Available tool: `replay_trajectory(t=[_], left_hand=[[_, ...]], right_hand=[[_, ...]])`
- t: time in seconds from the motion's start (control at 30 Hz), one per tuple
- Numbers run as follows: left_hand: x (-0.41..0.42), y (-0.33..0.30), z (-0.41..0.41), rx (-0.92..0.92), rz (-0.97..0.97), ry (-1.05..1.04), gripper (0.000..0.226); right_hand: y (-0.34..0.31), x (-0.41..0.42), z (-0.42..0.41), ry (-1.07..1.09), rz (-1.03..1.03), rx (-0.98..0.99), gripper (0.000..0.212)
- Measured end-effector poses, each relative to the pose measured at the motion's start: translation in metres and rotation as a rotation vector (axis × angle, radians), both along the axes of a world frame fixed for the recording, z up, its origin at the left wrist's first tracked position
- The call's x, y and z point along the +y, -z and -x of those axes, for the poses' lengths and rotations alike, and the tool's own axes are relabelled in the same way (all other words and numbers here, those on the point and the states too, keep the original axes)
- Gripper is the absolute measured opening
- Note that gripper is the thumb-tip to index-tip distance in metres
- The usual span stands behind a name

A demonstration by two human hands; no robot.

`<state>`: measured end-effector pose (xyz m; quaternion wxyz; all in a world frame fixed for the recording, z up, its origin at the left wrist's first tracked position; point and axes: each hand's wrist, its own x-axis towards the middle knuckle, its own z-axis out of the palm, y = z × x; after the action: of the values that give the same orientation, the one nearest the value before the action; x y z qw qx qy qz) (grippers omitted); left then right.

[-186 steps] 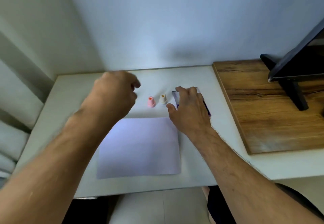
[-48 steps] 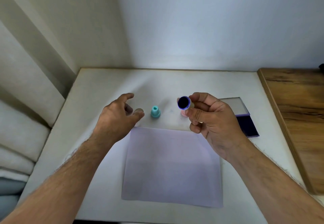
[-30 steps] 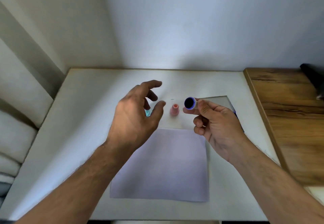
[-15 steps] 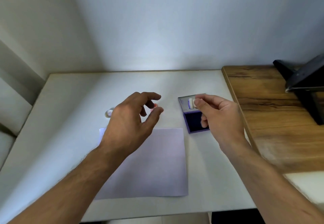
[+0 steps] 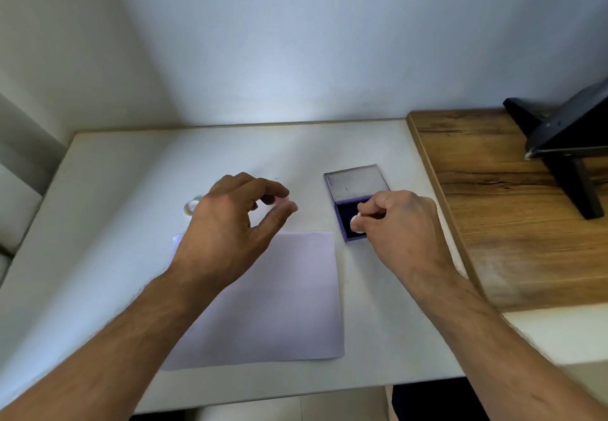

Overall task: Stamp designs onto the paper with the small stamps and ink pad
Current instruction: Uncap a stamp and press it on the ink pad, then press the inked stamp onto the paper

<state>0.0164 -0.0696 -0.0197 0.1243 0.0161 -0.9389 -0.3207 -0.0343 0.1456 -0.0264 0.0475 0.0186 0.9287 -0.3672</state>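
A pale lilac sheet of paper [image 5: 279, 302] lies flat on the white table [image 5: 108, 223]. Right of its top corner sits the open ink pad [image 5: 345, 216], its clear lid [image 5: 357, 182] folded back and the dark pad exposed. My right hand [image 5: 394, 223] pinches a small stamp [image 5: 357, 224] and holds it down on the dark pad. My left hand [image 5: 237, 223] hovers above the paper's top edge, fingers curled and apart, holding nothing. A pink stamp [image 5: 282, 202] peeks out between its thumb and forefinger. A small clear cap [image 5: 191, 206] lies to the left.
A wooden board [image 5: 513, 223] borders the table on the right, with a dark monitor stand [image 5: 566, 154] on it. A wall stands right behind the table. The table's front edge is close to my body.
My right hand has lowered the stamp from above the lid down onto the dark ink pad. My left hand stays hovering in about the same place.
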Motion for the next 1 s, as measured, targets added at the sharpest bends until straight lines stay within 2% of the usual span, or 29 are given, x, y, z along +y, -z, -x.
replay_trajectory(t=[0.27,0.47,0.63,0.73,0.9,1.0], left_hand=[[-0.016,-0.007,-0.008,0.006,-0.022,0.0,0.036],[-0.026,-0.009,-0.014,-0.051,-0.034,-0.003,0.025],[-0.034,-0.013,-0.017,-0.097,-0.004,0.02,0.026],[-0.044,-0.015,-0.02,-0.123,0.016,0.026,0.026],[-0.059,-0.014,-0.023,-0.179,0.003,-0.017,0.032],[-0.068,-0.011,-0.023,-0.211,0.012,-0.015,0.036]], right_hand=[[0.005,0.002,0.002,-0.021,0.063,-0.01,0.012],[0.003,-0.001,0.003,-0.021,0.037,-0.027,0.012],[-0.002,-0.003,-0.001,-0.11,-0.228,0.064,0.011],[-0.002,-0.004,-0.001,-0.087,-0.185,0.021,0.011],[-0.011,-0.008,-0.002,-0.05,-0.167,0.076,0.014],[-0.028,-0.029,-0.007,-0.032,-0.002,0.184,0.015]])
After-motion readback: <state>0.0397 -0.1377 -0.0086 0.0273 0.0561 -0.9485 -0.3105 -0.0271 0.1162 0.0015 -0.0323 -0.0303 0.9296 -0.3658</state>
